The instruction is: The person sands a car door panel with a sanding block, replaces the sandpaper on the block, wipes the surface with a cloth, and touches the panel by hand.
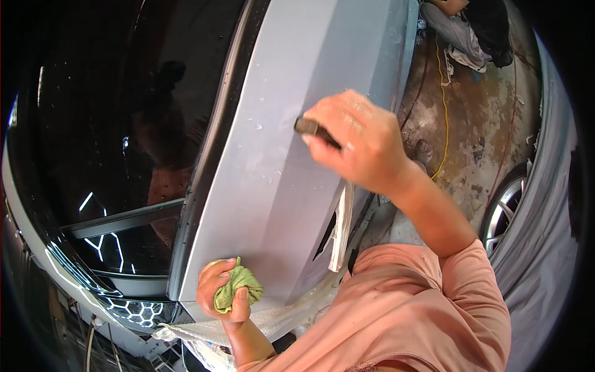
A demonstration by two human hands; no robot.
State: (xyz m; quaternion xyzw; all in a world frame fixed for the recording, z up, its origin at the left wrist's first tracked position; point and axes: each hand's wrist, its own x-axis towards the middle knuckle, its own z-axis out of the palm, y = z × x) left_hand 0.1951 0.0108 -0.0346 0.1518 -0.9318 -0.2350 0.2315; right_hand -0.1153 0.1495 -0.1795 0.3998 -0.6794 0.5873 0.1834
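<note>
My right hand point(362, 142) is closed around a small dark block point(317, 131), held over the pale grey car door panel point(266, 180). Motion blurs the hand slightly, and whether the block touches the panel cannot be made out. Lower down, my left hand point(226, 291) grips a crumpled green cloth point(238, 288) by the near end of the panel. Small droplets or specks show on the grey surface. Dark window glass point(111, 124) lies to the left of the panel, along a trim strip.
A crouching person point(462, 31) is at the top right on the stained floor point(477, 124). A yellow cord point(445, 111) crosses the floor. To the right are a car wheel point(505, 208) and grey draped sheeting point(545, 217). White sheeting point(273, 319) hangs below the panel.
</note>
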